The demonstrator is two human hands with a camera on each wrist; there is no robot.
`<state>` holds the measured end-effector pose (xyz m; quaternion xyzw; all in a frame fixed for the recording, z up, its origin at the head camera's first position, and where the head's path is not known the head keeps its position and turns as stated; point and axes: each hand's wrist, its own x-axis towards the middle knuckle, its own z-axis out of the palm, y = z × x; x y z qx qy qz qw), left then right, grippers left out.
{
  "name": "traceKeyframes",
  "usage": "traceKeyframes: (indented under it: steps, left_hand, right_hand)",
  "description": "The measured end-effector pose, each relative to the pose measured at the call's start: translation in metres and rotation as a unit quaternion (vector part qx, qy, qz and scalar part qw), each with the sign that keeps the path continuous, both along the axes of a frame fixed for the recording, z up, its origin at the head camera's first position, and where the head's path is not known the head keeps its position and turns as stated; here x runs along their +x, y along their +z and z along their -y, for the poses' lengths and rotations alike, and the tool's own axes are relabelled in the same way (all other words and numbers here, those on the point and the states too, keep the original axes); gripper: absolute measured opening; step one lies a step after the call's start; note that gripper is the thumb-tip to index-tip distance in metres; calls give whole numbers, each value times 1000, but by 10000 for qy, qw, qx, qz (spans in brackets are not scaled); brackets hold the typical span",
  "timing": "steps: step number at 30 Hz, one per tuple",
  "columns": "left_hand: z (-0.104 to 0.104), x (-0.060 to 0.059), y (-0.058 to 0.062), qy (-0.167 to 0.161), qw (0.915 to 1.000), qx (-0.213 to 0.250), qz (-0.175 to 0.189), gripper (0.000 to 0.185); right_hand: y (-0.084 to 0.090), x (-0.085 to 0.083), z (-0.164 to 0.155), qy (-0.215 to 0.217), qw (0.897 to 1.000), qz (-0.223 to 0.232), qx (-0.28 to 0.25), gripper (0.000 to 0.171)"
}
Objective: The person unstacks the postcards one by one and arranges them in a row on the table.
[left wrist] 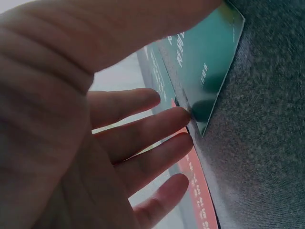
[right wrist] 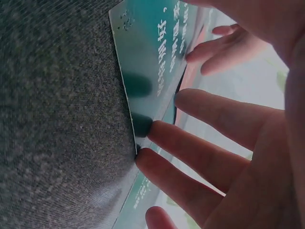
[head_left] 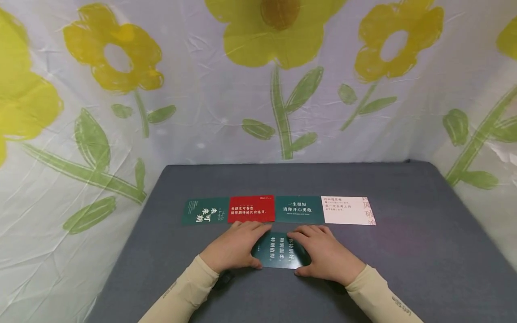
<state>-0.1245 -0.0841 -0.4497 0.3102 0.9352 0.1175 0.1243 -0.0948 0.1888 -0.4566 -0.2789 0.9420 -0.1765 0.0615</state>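
A floral cloth (head_left: 258, 89), white with big yellow flowers and green stems, hangs behind and round a grey tabletop (head_left: 424, 251). On it, in the head view, four cards lie in a row, edges touching or nearly so: a dark green card (head_left: 205, 211) at the left end, a red card (head_left: 251, 208), a second green card (head_left: 299, 209) and a white card (head_left: 347, 210) at the right end. All carry Chinese writing; on the second green card it reads roughly "一生很短 请你开心勇敢", and the far-left card shows large characters that look like "未来可期"; the smaller lines are too fine to read. Just in front of the row, nearer the person, lies a fifth card, the dark green front card (head_left: 281, 251), with white vertical Chinese text partly covered. The left hand (head_left: 236, 246) rests on its left end and the right hand (head_left: 325, 252) on its right end, fingers straight and flat, fingertips (left wrist: 183, 114) at the card's edge in the left wrist view; neither grip closes round anything. Cream sleeves (head_left: 181, 291) cover both forearms. As a judgement, the step in hand seems to be setting or squaring this card below the row; the next move would call for a light, even press so the card slides without tilting or nudging the row above.
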Motion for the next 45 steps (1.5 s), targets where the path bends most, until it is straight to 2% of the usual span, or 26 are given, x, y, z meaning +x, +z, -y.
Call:
traceKeyframes:
  steps: [22,45]
  left_hand:
    - [1,-1,0,35,9995,76,319,94]
    - [3,-4,2,68,9991,93,402,95]
  right_hand:
    - [-1,-3,-1,-60,10000,47,-44,78]
    - [0,-4,-1,34,9999,-150,-42,71]
